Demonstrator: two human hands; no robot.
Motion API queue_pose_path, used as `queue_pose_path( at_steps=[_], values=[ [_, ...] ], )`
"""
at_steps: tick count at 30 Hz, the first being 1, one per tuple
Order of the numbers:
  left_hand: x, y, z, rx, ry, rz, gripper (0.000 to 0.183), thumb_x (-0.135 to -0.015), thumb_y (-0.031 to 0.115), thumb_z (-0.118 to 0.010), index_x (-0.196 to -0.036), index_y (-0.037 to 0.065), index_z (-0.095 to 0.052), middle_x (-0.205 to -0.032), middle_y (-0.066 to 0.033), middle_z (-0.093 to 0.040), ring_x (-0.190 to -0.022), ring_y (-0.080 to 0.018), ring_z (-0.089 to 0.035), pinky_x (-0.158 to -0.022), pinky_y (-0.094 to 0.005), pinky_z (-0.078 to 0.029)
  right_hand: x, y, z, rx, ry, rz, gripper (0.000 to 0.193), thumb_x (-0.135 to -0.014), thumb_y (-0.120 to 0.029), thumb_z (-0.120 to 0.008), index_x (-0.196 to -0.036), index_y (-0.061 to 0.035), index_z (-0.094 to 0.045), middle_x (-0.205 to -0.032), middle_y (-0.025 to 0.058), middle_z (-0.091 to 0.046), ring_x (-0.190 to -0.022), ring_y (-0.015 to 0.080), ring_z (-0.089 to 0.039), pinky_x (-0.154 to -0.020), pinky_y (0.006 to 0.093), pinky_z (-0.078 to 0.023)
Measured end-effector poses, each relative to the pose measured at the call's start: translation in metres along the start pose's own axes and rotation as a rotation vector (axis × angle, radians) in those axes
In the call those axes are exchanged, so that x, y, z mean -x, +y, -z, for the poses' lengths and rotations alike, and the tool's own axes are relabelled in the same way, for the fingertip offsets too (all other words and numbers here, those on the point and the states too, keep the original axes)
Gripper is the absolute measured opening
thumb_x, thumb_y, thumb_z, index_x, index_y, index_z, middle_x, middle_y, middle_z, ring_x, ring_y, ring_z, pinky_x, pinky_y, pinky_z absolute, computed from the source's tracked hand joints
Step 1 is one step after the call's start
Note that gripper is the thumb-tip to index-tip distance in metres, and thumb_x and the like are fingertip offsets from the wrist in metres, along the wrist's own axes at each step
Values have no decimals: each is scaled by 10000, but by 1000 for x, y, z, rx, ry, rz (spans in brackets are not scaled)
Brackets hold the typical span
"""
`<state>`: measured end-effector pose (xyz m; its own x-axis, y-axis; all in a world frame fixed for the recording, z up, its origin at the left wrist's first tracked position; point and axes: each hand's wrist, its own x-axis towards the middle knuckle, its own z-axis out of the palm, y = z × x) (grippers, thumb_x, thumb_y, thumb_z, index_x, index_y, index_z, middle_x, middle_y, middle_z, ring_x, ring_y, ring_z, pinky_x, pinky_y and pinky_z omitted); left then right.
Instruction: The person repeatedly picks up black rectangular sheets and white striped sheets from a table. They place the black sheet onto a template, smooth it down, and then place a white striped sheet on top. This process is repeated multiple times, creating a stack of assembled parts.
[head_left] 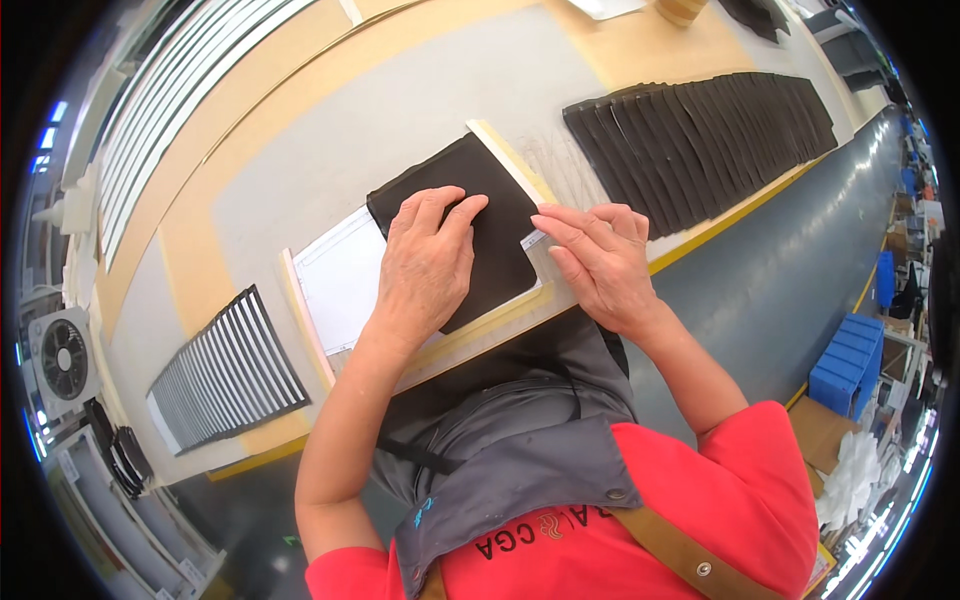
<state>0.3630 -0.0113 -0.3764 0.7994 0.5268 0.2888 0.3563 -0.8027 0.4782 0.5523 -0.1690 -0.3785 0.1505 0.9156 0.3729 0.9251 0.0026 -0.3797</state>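
Note:
A black, flat fabric-like piece (490, 270) with rounded corners lies over a white printed sheet (340, 285) in front of me. My left hand (425, 265) rests on top of the black piece, its fingers bent and a little apart, holding nothing that I can see. At the piece's right edge is a small white label (532, 240). My right hand (605, 260) is beside that label, with its fingers pressed together at the edge. What is between those fingertips, if anything, is too small to make out.
Pale strips (308, 315) border the sheet. A row of overlapping black pieces (700, 145) lies at the right, and a fan of black-and-white strips (232, 370) at the left. Long white strips (190, 95) lie at the far left. Beyond the table's yellow edge stands a blue crate (845, 365).

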Motion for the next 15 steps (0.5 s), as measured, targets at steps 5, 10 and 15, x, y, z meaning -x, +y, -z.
queue_pose_path(
  at_steps=[5,10,15],
  values=[
    [2,3,-1,-6,0,0,343,-933,-5,-661,-1271,43,-696,-1271,-138,-623,-1210,-352,-584,-1040,-448,-493,2,1,-8,16,12,32,298,-985,-254,-704,-1266,-175,-762,-1332,-90,-709,-1086,193,-550,-982,356,-353],
    [1,4,-3,-18,14,-9,348,-934,-5,-660,-1276,45,-692,-1283,-142,-618,-1213,-355,-583,-1045,-449,-491,2,1,-9,48,7,36,302,-963,-255,-727,-1249,-168,-770,-1329,-93,-708,-1095,187,-550,-982,356,-358],
    [0,2,-3,-19,1,-1,385,-933,0,-664,-1316,44,-667,-1304,-138,-615,-1229,-351,-580,-1050,-452,-483,3,0,-11,95,13,79,310,-932,-258,-750,-1220,-145,-779,-1334,-91,-704,-1099,178,-550,-990,353,-357]
  ],
)
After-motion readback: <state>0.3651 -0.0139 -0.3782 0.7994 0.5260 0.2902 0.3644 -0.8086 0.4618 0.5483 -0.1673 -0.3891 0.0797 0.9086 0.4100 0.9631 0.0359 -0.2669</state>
